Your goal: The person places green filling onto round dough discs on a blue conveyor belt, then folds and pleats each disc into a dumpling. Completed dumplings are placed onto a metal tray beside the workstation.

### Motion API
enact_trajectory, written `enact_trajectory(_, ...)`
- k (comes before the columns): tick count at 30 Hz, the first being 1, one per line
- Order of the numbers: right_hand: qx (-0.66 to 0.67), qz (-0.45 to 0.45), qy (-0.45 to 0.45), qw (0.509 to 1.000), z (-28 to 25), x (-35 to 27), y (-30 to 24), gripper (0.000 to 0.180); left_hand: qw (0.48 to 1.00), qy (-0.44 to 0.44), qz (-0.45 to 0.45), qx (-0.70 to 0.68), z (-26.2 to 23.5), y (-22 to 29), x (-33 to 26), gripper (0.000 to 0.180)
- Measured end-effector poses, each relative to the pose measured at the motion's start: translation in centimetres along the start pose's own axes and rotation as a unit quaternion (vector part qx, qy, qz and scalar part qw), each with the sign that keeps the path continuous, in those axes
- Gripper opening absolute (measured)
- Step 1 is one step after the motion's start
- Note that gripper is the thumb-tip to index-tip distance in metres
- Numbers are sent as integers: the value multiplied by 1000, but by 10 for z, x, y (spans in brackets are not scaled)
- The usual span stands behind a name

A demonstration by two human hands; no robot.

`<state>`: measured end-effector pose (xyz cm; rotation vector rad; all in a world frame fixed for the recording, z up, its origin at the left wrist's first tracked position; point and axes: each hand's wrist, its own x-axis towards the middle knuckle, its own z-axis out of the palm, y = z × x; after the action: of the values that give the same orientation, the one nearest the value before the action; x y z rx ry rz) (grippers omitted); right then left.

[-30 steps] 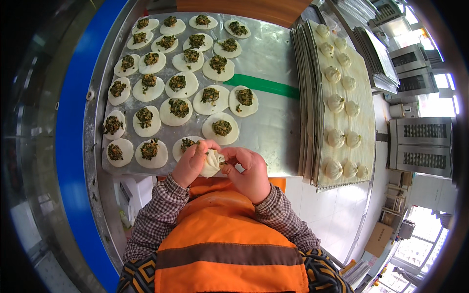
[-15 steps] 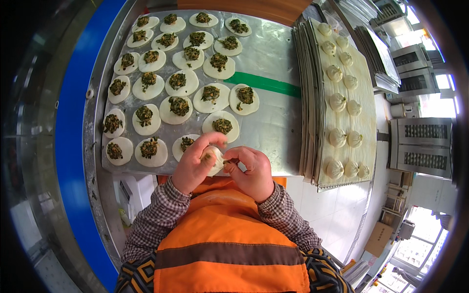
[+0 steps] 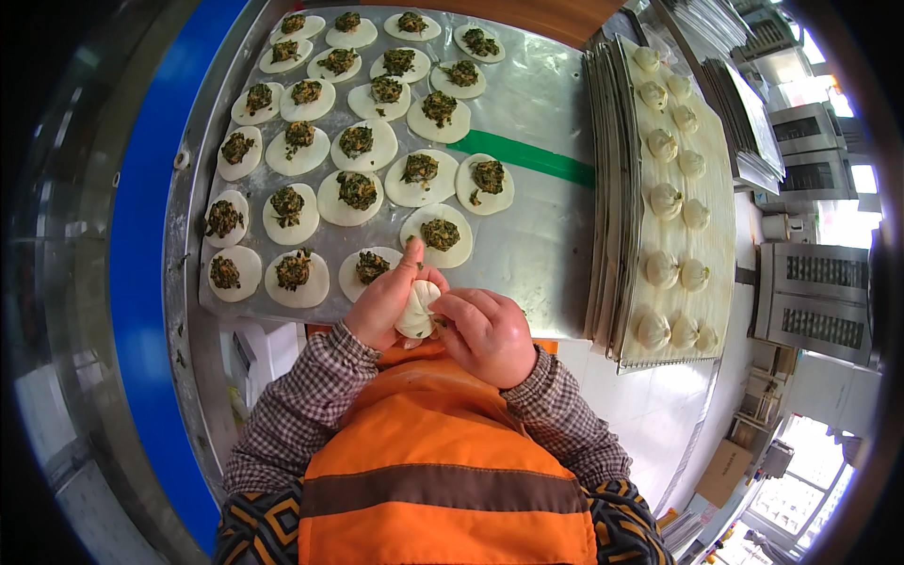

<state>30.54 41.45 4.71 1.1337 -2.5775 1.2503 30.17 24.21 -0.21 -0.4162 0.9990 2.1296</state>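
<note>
Steel table (image 3: 546, 235) carries rows of filled dough rounds (image 3: 358, 193), buns on a right-hand tray (image 3: 725, 245), while left hand (image 3: 386, 303) and right hand (image 3: 490, 334) pinch one dumpling (image 3: 417, 311).

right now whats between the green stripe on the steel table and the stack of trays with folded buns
Nothing: in the head view, only bare steel table separates the green stripe from the stack of trays holding folded buns.

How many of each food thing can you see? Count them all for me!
Flat dough rounds with green filling: 24
Finished white buns: about 12
Half-closed bun being held: 1
Total: about 37
</note>
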Motion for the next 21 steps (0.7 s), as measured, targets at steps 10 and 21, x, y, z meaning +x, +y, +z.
enact_trajectory(10, 2, -29, -65, 997, -18, 9, 7, 32, 994, -67, 85, -29, 9, 1, 5, 71)
enact_trajectory(21, 419, 222, -7, 880, -2, 22, 9, 100, 964, 13, 254, 73, 13, 3, -4, 66)
